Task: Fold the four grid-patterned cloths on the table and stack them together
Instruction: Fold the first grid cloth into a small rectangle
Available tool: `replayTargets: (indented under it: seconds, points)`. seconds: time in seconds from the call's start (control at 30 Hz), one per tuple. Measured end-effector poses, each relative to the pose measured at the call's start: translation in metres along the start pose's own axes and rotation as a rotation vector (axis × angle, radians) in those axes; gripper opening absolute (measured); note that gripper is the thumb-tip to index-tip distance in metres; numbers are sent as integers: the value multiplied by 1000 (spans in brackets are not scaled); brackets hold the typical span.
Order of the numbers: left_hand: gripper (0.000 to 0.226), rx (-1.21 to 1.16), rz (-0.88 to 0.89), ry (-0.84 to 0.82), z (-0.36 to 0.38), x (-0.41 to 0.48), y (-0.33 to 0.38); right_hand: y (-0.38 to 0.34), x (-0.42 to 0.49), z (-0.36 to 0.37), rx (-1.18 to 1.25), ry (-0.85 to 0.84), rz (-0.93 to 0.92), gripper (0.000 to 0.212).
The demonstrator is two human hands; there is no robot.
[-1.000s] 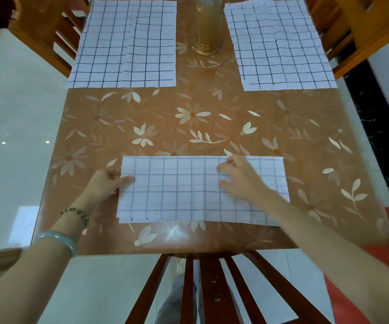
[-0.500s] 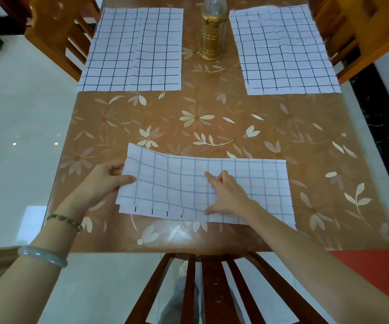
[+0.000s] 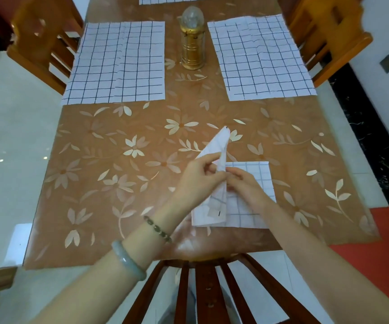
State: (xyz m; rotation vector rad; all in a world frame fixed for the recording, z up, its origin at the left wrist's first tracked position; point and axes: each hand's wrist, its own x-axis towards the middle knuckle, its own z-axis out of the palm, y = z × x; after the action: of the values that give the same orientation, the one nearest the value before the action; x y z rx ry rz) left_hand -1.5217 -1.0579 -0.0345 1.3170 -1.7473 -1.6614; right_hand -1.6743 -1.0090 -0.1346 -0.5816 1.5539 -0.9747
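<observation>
A white grid-patterned cloth (image 3: pixel 252 213) lies half folded near the table's front edge. My left hand (image 3: pixel 199 178) pinches its left half, lifted and swung over toward the right, one corner pointing up. My right hand (image 3: pixel 243 183) rests on the cloth's flat right part beside the fold; how its fingers lie is not plain. Two more grid cloths lie spread flat: one at the far left (image 3: pixel 118 64), one at the far right (image 3: pixel 259 57). The near edge of a fourth cloth (image 3: pixel 184 0) shows at the top.
A gold bottle-like lantern (image 3: pixel 192 43) stands between the two far cloths. The table (image 3: pixel 109 174) has a brown floral cover. Wooden chairs stand at the far left (image 3: pixel 36 40), far right (image 3: pixel 329 36) and right below me (image 3: pixel 203 291).
My left hand has lifted the near cloth's left end and carried it rightward over the middle. My right hand stayed on the cloth at the fold. The view tilted up, showing a fourth cloth.
</observation>
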Motion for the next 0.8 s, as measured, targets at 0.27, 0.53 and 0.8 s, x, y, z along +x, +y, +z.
replayTargets:
  seconds: [0.27,0.53,0.8]
  points:
    - [56,113,-54,22,113,26,-23,-14,-30,-76,398,166,108,49]
    - [62,103,-126,-142,129,32,-67,10,-30,-88,-10,273,177,12]
    - [71,946,350,24,6,28,-138,22,-17,-87,-328,470,128,7]
